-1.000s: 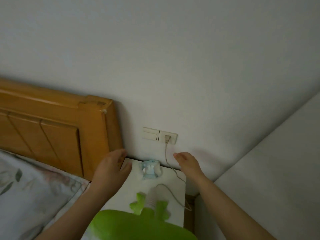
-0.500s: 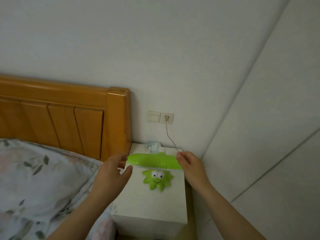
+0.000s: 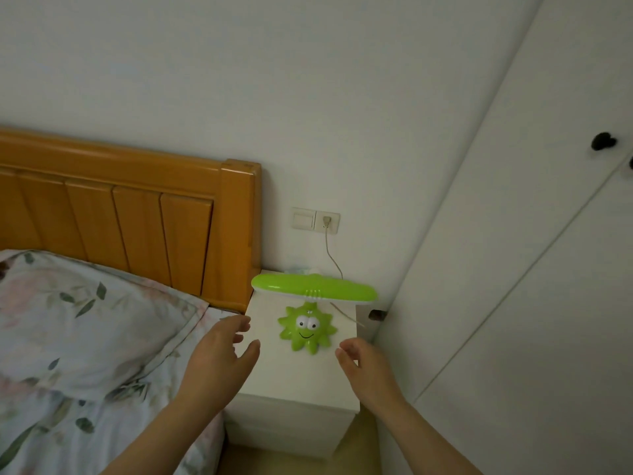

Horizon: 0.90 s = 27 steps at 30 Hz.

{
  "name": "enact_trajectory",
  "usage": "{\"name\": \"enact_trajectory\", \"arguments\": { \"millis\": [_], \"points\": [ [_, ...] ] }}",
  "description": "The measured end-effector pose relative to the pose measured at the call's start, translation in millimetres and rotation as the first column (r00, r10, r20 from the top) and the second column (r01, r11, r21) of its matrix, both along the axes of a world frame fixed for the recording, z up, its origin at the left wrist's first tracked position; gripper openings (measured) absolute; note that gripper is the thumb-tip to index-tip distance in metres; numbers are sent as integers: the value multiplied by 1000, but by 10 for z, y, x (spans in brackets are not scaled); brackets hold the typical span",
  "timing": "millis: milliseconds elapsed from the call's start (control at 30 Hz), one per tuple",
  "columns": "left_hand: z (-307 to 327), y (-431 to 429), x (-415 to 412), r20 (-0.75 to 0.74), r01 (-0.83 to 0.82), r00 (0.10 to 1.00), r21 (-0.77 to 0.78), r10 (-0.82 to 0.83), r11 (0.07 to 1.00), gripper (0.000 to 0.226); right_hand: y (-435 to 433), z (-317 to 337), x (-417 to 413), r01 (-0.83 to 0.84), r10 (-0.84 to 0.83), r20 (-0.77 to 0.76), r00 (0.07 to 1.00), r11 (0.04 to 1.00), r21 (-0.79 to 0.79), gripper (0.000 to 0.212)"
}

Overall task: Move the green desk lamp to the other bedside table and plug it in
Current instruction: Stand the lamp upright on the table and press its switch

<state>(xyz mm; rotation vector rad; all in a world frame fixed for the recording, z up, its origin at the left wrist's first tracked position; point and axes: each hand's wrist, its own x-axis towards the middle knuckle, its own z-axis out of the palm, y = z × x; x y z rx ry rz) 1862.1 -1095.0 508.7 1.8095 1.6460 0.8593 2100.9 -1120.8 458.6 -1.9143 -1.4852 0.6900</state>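
White wall and wooden bed frame the small surface point(image 3: 301, 378) where your green lamp point(image 3: 310, 311) stands, cord point(image 3: 331, 255) plugged in. Your left hand point(image 3: 219, 358) and right hand point(image 3: 364, 366) hover beside it, each grip apart, holding nothing.

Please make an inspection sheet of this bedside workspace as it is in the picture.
Surface: white bedside table, beside the bed.
Job's things: green desk lamp standing on the table, cartoon-face base toward the camera.
Clutter: small pale item behind the lamp head; cannot tell what.
Hands: left hand and right hand open, either side of the base, not touching it.
Cables: cord plugged into wall socket.
Surroundings: wooden headboard, floral pillow, white wardrobe doors.
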Motion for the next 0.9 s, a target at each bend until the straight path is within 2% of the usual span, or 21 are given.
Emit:
{"name": "enact_trajectory", "arguments": {
  "millis": [67,167,633,767,900],
  "points": [
    [-343,-4,44,-15,-8,1000,16,8,1000,44,24,-315,57,-47,48,83,995,999,-16,31],
    [-947,15,117,-20,-5,1000,39,6,999,46,86,-831,107,-83,85,129,988,996,-20,37],
    [-3411,288,371,-14,21,1000,278,-18,960,45,631,-3066,141,-130,57,296,953,964,233,45],
    [-3698,234,426,-7,34,999,332,-34,943,46,661,-3293,171,-144,46,335,941,951,275,46],
    [-3596,269,388,-34,13,999,335,-2,942,47,762,-3266,152,-149,53,364,930,959,241,47]
  ]
}}
